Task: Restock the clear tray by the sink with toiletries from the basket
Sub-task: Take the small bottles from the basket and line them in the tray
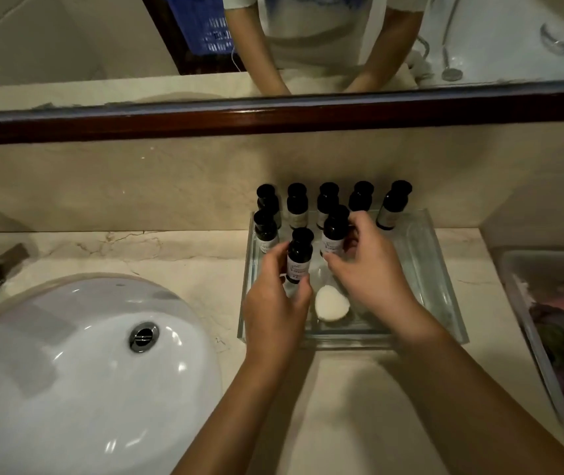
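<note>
— Tray [440, 269], the clear one: where is it?
— On the counter [171, 255], right of the sink [68, 371], with dark bottles [297, 204] standing along its back.
— And the hands?
— Her left hand [275, 303] grips the front bottle [300, 255] upright; the right hand [373, 272] curls round a second bottle [334, 231]. White soap [331, 302] lies between them.

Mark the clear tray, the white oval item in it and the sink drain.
clear tray [440, 269], head view, bare right floor
white oval item [331, 302], head view, top middle
sink drain [143, 337], head view, metal stopper centre
</note>
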